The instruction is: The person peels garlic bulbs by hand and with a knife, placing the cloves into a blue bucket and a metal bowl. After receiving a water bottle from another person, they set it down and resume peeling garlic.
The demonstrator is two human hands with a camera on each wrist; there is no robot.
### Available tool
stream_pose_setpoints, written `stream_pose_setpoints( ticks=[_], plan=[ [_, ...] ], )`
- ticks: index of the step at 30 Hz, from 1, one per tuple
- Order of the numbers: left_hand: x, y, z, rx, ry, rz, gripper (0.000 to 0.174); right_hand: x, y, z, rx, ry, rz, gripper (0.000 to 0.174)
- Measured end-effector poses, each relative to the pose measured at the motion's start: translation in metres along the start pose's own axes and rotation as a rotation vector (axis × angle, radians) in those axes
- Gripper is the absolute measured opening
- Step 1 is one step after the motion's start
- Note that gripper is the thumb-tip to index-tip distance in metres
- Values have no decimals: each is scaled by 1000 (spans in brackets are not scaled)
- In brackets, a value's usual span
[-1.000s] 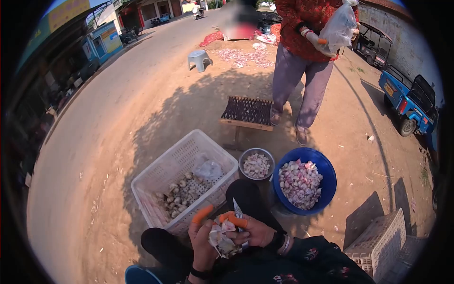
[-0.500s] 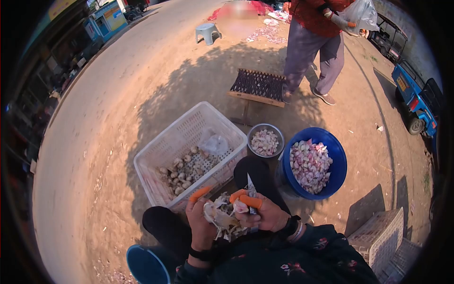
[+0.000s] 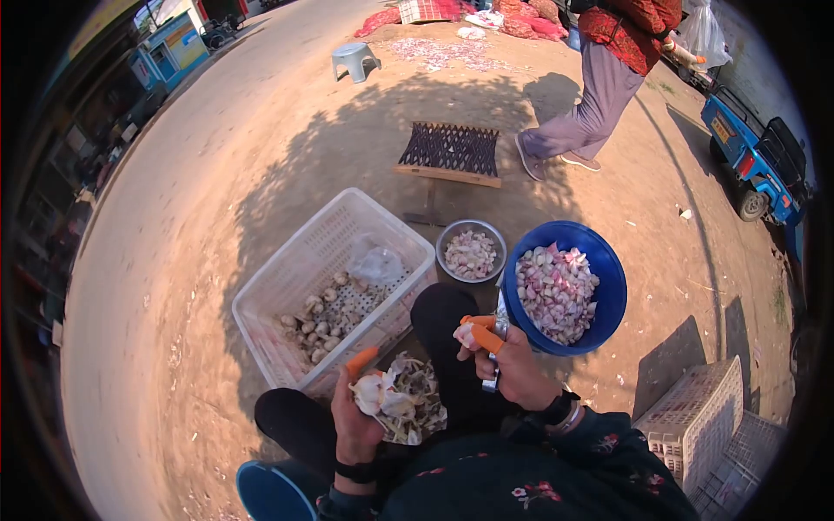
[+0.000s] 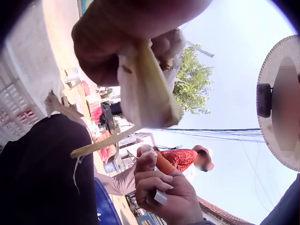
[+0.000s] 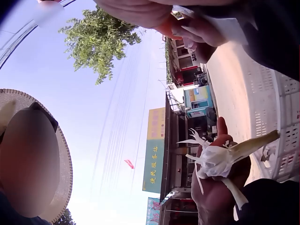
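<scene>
In the head view my left hand [image 3: 354, 430] holds a partly peeled garlic bulb [image 3: 372, 393], its white skin hanging loose. The left wrist view shows the bulb's pale stem [image 4: 101, 143] sticking out below the fingers. My right hand [image 3: 514, 373] grips a small knife [image 3: 500, 314], blade pointing away from me, and pinches pinkish garlic [image 3: 466, 335] between orange-covered fingertips. It is apart from the left hand, close to the near side of a blue bucket [image 3: 618, 300] full of pinkish cloves. Dry garlic skins [image 3: 417, 404] lie between my hands, over my lap.
A white crate [image 3: 261, 347] with whole bulbs and a plastic bag stands front left. Beyond my knee are a metal bowl [image 3: 499, 265] of cloves and a slatted wooden stool [image 3: 450, 149]. A teal bucket [image 3: 269, 495] sits lower left, crates [image 3: 691, 434] lower right. A person [image 3: 599, 95] walks behind.
My right hand has moved away from the left, rightward toward the blue bucket, carrying the knife and garlic. The left hand keeps the bulb. The person in red has turned and stepped right.
</scene>
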State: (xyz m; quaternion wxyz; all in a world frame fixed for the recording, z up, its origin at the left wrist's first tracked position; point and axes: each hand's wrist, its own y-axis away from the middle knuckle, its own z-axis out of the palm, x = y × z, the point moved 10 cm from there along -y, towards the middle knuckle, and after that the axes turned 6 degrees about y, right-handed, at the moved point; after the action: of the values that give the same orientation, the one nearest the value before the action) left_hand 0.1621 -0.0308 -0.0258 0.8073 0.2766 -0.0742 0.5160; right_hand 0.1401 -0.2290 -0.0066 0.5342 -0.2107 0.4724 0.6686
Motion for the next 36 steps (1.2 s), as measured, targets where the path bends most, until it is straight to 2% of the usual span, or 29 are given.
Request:
stream_pose_setpoints(
  ticks=[3, 7, 10, 12, 14, 16, 18, 19, 20, 22, 23, 24, 26, 28, 30, 31, 36],
  plan=[
    [1, 4, 9, 76, -39, 12, 54, -10, 4, -19, 86, -72, -62, 20],
    [-3, 3, 10, 69, -30, 0, 55, -16, 8, -40, 173, -44, -79, 22],
    [-4, 1, 10, 48, -33, -10, 55, -25, 13, -45, 181, -88, -130, 23],
    [-8, 2, 12, -62, -17, -57, 56, -24, 13, -48, 189, -55, -141, 25],
    [-3, 4, 14, -65, -66, -44, 55, -32, 18, -50, 199, -1, -192, 28],
    [-9, 3, 20, -84, -109, -49, 54, -38, 27, -36, 171, 38, -212, 23],
    [-2, 5, 27, -107, -414, 95, 50, -45, 34, -20, 137, 76, -231, 19],
    [-2, 10, 46, -123, -454, 115, 42, -42, 36, -7, 49, 6, -184, 18],
    [-2, 13, 55, -124, -450, 119, 42, -38, 35, 7, -43, -64, -135, 18],
    [1, 26, 88, -293, -994, 334, 48, -33, 34, 23, -105, -62, -125, 18],
    [-1, 30, 94, -321, -1130, 390, 60, -29, 36, 33, -135, -135, -103, 21],
    [-1, 31, 96, -308, -1127, 402, 60, -24, 37, 43, -167, -206, -79, 24],
    [0, 45, 120, -359, -1414, 701, 61, -16, 36, 59, -190, -212, -55, 24],
    [2, 45, 122, -303, -1386, 732, 55, 3, 34, 65, -141, -176, 86, 24],
    [10, 50, 121, -291, -1307, 894, 46, 12, 32, 69, -174, -149, 116, 24],
    [12, 49, 116, -250, -1310, 859, 39, 15, 32, 72, -186, -109, 137, 23],
    [18, 52, 108, -256, -1378, 891, 33, 14, 27, 75, -273, 43, 145, 20]
  ],
)
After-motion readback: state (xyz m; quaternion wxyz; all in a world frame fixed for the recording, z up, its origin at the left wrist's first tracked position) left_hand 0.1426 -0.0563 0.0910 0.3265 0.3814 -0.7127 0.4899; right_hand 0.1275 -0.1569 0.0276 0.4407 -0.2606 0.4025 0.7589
